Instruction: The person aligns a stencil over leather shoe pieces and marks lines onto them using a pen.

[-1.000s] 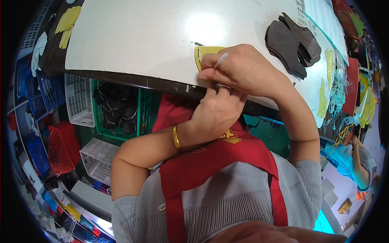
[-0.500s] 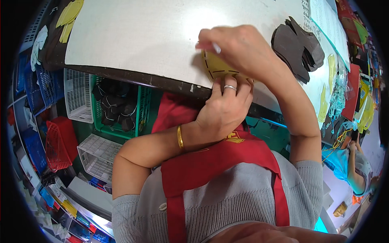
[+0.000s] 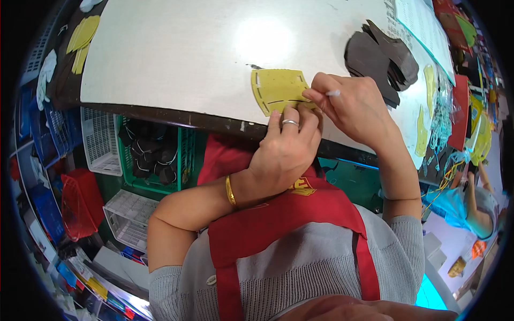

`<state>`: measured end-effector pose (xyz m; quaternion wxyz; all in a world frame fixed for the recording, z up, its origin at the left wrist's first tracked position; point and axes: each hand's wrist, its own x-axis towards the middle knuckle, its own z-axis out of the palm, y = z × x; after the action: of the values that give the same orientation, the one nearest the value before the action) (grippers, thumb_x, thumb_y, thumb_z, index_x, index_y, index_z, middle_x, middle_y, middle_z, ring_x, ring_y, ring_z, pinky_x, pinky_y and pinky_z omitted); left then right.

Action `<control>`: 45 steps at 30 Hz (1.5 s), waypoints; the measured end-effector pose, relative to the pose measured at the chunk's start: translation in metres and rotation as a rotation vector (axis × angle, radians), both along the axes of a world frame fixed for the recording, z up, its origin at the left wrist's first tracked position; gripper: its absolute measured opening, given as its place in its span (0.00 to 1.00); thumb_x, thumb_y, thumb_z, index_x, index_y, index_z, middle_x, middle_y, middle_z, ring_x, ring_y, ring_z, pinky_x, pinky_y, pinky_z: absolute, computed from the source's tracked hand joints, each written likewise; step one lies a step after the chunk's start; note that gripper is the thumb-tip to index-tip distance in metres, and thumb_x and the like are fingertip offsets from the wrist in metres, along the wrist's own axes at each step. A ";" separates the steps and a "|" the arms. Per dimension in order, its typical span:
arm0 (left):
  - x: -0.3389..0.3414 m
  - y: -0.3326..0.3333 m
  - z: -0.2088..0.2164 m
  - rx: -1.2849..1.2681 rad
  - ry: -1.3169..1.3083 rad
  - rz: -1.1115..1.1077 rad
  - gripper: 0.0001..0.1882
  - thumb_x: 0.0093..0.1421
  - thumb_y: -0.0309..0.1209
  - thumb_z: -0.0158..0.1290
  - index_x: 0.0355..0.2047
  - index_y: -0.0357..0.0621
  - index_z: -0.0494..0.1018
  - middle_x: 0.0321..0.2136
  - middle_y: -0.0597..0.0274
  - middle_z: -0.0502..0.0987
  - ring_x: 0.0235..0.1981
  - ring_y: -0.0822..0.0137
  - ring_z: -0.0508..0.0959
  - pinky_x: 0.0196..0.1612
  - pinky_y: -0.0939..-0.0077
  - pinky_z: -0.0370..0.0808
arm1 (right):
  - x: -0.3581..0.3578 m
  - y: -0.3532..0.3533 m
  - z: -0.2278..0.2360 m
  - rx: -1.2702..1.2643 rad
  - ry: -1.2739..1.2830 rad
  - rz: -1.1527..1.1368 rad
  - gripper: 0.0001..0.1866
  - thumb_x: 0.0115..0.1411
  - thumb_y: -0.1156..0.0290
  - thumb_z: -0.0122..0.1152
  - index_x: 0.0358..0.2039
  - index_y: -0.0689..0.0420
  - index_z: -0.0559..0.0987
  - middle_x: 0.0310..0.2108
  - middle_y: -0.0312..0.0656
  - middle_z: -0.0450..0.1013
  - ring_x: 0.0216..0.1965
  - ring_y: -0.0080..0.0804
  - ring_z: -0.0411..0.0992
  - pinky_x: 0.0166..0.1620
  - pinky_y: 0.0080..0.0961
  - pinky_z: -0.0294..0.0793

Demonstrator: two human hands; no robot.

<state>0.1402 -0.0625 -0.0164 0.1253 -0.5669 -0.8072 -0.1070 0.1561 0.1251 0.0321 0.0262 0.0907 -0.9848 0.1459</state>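
A yellow slotted template point(image 3: 278, 85) lies near the table's front edge, with narrow slots along its borders. Over its lower edge rest the spread fingers of my left hand point(image 3: 289, 144), pressing it down; this hand wears a ring and is open. My right hand point(image 3: 353, 104) is closed in a pinch at the template's right side. From its fingers sticks the pale end of a slim, pen-like tool point(image 3: 333, 93); its tip is hidden. Beyond my right hand, dark brown cut pieces point(image 3: 369, 56) lie in an overlapping pile. Whatever lies under the template is hidden.
Yellow pattern pieces point(image 3: 83, 35) sit at the table's far left, others point(image 3: 430, 88) at the right beside turquoise cords point(image 3: 443, 125). Below the left edge stand a green crate point(image 3: 184, 144) of dark bundles, white crates point(image 3: 101, 142) and a red basket point(image 3: 80, 203). Another person point(image 3: 476, 208) is at right.
My right hand has moved right and slightly down, from over the template to its right side, uncovering most of it. My left hand stays on the lower edge; the whole view has shifted slightly.
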 end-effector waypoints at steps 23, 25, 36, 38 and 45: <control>-0.001 0.027 0.016 -0.209 0.128 0.049 0.15 0.57 0.32 0.53 0.46 0.48 0.76 0.33 0.60 0.69 0.30 0.64 0.71 0.29 0.75 0.75 | 0.010 0.026 -0.011 -0.090 0.004 -0.116 0.14 0.69 0.57 0.59 0.34 0.54 0.81 0.22 0.42 0.77 0.25 0.44 0.78 0.28 0.35 0.75; -0.001 0.028 0.015 -0.183 0.135 0.058 0.11 0.59 0.33 0.53 0.42 0.48 0.75 0.33 0.59 0.69 0.31 0.66 0.71 0.29 0.73 0.74 | 0.017 0.033 -0.011 -0.164 0.040 -0.125 0.14 0.69 0.57 0.59 0.34 0.55 0.81 0.23 0.42 0.77 0.25 0.43 0.78 0.28 0.34 0.75; 0.001 0.025 0.007 -0.197 0.121 0.065 0.12 0.59 0.32 0.52 0.43 0.50 0.76 0.32 0.60 0.69 0.30 0.65 0.69 0.29 0.75 0.72 | -0.001 0.015 -0.023 -0.203 0.142 -0.082 0.11 0.67 0.61 0.62 0.31 0.53 0.76 0.20 0.41 0.74 0.22 0.42 0.76 0.26 0.35 0.73; 0.001 0.026 0.011 -0.198 0.131 0.059 0.13 0.59 0.32 0.52 0.44 0.51 0.77 0.32 0.61 0.69 0.30 0.65 0.69 0.29 0.75 0.72 | 0.011 0.028 -0.018 -0.200 0.124 -0.015 0.11 0.67 0.61 0.62 0.31 0.53 0.75 0.21 0.41 0.74 0.22 0.43 0.75 0.25 0.35 0.73; -0.004 0.026 0.015 -0.206 0.138 0.042 0.16 0.60 0.32 0.53 0.49 0.58 0.79 0.31 0.65 0.68 0.29 0.67 0.68 0.29 0.77 0.72 | 0.045 0.049 -0.009 -0.132 0.026 -0.176 0.13 0.68 0.59 0.58 0.34 0.56 0.76 0.22 0.43 0.75 0.24 0.46 0.77 0.27 0.41 0.74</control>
<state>0.1357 -0.0361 -0.0014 0.1237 -0.5658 -0.8150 0.0185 0.2007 0.1736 0.0234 0.0576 0.0037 -0.9768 0.2063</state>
